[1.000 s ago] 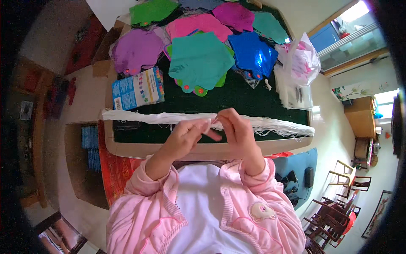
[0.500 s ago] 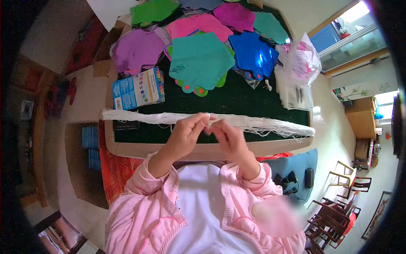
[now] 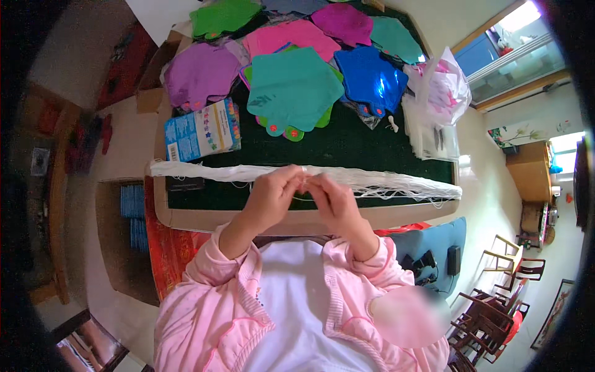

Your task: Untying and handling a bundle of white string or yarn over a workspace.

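A long hank of white string (image 3: 396,181) stretches left to right across the near part of the dark green table top. Over its middle, my left hand (image 3: 273,193) and my right hand (image 3: 334,199) meet at the fingertips. Both are closed in a pinch on a thin piece of white string, whose exact course between the fingers is mostly hidden. A fine loose strand curves just below the fingertips. Loose threads droop from the hank's right part.
Beyond lie flat felt-like pieces: teal (image 3: 294,87), blue (image 3: 372,77), purple (image 3: 201,74) and pink (image 3: 291,37). A blue-and-white printed packet (image 3: 204,131) lies at left. Clear plastic bags (image 3: 431,130) and a white-pink bag (image 3: 447,87) sit at right.
My right hand has shifted slightly left and its fingers have drawn in against my left fingertips. The hank and the pieces on the table stay put.
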